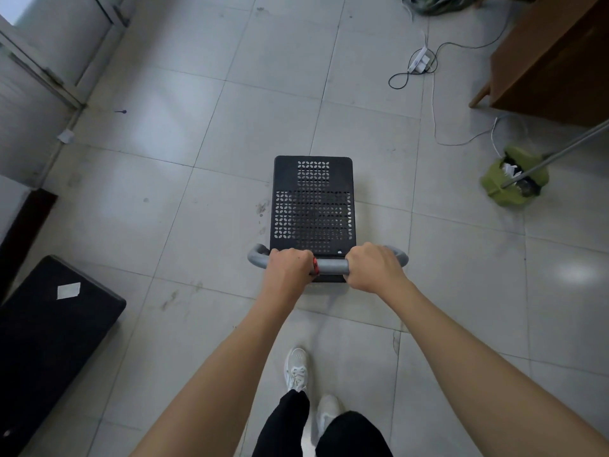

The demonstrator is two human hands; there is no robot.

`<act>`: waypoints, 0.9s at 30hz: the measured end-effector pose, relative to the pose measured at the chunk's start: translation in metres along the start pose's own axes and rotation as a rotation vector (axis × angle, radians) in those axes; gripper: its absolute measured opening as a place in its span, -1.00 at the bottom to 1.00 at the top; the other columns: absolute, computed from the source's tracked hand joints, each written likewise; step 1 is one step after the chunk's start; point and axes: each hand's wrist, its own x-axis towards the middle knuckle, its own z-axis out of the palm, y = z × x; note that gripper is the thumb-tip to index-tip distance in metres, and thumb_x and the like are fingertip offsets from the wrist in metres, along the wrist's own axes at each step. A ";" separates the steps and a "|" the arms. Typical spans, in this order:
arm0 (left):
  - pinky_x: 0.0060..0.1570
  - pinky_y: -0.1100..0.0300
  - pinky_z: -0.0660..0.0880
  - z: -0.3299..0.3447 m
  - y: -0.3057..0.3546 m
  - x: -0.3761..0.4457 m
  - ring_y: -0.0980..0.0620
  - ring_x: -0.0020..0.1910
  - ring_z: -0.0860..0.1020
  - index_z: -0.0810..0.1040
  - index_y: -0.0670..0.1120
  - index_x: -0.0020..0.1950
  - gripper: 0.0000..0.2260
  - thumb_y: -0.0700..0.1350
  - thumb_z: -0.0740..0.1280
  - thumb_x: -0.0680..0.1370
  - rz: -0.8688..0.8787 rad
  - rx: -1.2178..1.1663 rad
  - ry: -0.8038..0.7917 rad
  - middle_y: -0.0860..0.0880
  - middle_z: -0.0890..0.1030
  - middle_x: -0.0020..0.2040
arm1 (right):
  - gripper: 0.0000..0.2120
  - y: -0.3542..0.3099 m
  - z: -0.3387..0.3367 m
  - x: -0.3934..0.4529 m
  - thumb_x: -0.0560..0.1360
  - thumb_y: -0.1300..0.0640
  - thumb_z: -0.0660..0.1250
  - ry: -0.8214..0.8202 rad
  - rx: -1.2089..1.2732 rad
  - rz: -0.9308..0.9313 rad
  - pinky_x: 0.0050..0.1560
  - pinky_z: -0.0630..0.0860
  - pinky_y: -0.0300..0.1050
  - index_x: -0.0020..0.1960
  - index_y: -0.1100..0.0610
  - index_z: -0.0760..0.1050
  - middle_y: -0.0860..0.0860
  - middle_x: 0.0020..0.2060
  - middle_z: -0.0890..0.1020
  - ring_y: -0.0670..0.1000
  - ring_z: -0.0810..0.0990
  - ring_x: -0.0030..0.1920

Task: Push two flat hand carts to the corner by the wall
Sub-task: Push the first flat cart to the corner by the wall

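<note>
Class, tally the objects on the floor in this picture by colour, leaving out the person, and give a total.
Black: 2, the hand cart and the flat black platform
Green: 1, the dustpan
White: 1, the power strip
Brown: 1, the wooden desk
Total: 5

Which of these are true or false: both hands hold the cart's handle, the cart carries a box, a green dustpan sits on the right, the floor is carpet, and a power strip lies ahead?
1. Both hands, left hand and right hand, grip the grey handle. True.
2. The cart carries a box. False: its perforated black deck is bare.
3. A green dustpan sits on the right. True.
4. The floor is carpet. False: it is pale tile.
5. A white power strip lies ahead. True.
</note>
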 end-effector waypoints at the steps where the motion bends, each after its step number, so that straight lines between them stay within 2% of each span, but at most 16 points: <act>1: -0.13 0.10 0.31 -0.004 -0.005 0.009 -0.11 -0.12 0.59 0.53 -0.09 0.01 -0.86 -0.05 0.28 0.55 0.004 0.006 -0.003 -0.07 0.64 -0.11 | -0.79 0.001 -0.005 0.008 0.46 0.04 0.25 0.001 0.002 0.002 -0.26 0.37 -0.10 0.00 0.09 0.57 0.07 -0.11 0.64 0.13 0.62 -0.10; 8: -0.12 0.10 0.29 -0.028 -0.024 0.072 -0.11 -0.10 0.59 0.54 -0.09 0.02 -0.83 -0.01 0.30 0.55 0.001 0.001 0.013 -0.07 0.64 -0.09 | -0.80 0.020 -0.039 0.063 0.45 0.07 0.25 -0.015 0.041 0.018 -0.27 0.39 -0.10 0.00 0.09 0.57 0.07 -0.11 0.63 0.12 0.61 -0.12; 14: -0.06 0.08 0.38 -0.049 -0.032 0.128 -0.12 -0.12 0.59 0.54 -0.10 0.01 -0.81 0.01 0.33 0.53 -0.008 -0.009 0.017 -0.08 0.64 -0.10 | -0.81 0.048 -0.066 0.112 0.44 0.09 0.25 -0.009 0.045 0.010 -0.25 0.37 -0.10 -0.01 0.10 0.57 0.07 -0.10 0.63 0.13 0.61 -0.11; 19: -0.07 0.09 0.35 -0.069 -0.041 0.180 -0.11 -0.07 0.58 0.54 -0.10 0.03 -0.79 0.02 0.32 0.54 -0.022 0.010 0.003 -0.07 0.64 -0.08 | -0.81 0.073 -0.089 0.159 0.42 0.11 0.26 -0.002 0.082 0.007 -0.24 0.40 -0.08 -0.02 0.11 0.56 0.09 -0.10 0.62 0.16 0.61 -0.10; 27: -0.05 0.09 0.36 -0.107 -0.054 0.271 -0.11 -0.04 0.58 0.53 -0.09 0.05 -0.80 0.01 0.32 0.54 -0.051 -0.006 -0.036 -0.08 0.64 -0.05 | -0.83 0.116 -0.140 0.236 0.43 0.10 0.27 -0.019 0.087 0.003 -0.25 0.39 -0.09 -0.01 0.11 0.54 0.06 -0.19 0.55 0.10 0.49 -0.24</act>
